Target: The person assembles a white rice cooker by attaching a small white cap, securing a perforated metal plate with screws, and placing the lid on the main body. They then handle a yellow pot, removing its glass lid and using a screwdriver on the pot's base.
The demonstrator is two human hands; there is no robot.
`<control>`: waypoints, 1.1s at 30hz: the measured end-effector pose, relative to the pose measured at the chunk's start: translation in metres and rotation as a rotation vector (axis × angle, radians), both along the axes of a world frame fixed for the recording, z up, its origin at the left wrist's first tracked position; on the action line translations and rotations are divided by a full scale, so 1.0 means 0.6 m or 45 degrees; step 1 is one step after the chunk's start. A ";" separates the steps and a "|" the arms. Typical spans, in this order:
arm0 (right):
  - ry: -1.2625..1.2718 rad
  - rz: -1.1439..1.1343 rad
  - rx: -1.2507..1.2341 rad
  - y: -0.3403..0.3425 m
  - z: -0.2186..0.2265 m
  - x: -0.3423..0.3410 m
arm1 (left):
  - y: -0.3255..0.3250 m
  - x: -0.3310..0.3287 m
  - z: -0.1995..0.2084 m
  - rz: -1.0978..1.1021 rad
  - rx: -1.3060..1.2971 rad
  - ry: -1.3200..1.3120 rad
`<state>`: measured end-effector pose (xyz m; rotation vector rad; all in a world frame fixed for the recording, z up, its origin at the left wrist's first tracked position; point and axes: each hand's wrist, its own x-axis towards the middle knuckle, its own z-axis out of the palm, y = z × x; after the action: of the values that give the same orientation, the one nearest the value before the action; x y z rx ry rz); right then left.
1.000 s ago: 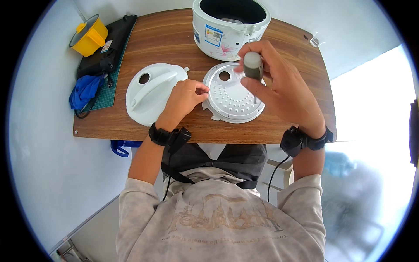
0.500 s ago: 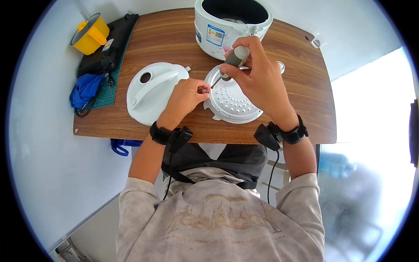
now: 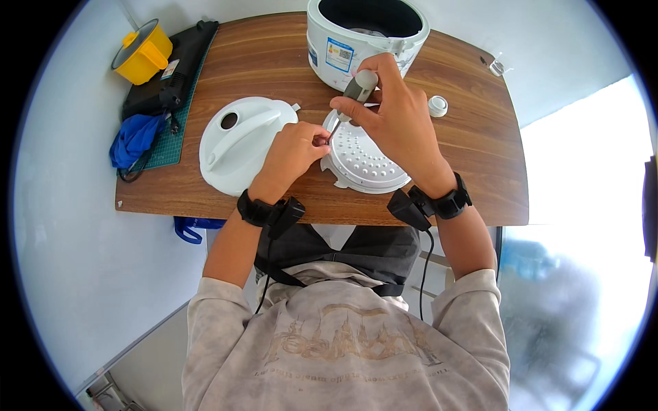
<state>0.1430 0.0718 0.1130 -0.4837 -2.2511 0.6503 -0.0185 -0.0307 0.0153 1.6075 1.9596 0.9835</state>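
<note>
My right hand [image 3: 403, 127] is closed around the grey handle of a screwdriver [image 3: 360, 87], held at a slant with its shaft pointing down and left. The tip meets the fingertips of my left hand [image 3: 295, 152], which are pinched together at the left edge of a round silver inner lid [image 3: 367, 161] with raised dimples. Whatever the left fingers hold is too small and covered to make out. Left of that hand lies a white outer lid [image 3: 223, 161] with a moulded handle and a dark round hole. Beyond my hands stands a white rice cooker body [image 3: 370, 51], open at the top.
A small white round cap [image 3: 438, 105] lies right of my right hand. At the table's far left are a yellow pot [image 3: 145, 60], a black case [image 3: 147, 103], blue cloth [image 3: 133, 142] and a green mat [image 3: 168, 152]. A small clear object [image 3: 499, 67] sits at the far right edge.
My right hand has shifted left with the screwdriver, which now stands a little steeper. More of the white cap shows beside it. The left hand has hardly moved.
</note>
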 end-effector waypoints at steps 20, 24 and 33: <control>0.020 -0.049 0.126 0.007 -0.010 -0.008 | 0.000 0.001 0.005 0.000 0.002 0.079; 0.004 -0.075 0.146 0.003 -0.011 -0.009 | 0.002 -0.002 -0.002 0.002 0.051 0.116; -0.087 -0.025 0.254 -0.014 -0.002 -0.004 | 0.005 -0.003 -0.005 0.000 0.000 0.017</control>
<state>0.1406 0.0636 0.1120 -0.4340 -2.3420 0.3990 -0.0204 -0.0277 0.0122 1.6182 1.9686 0.9748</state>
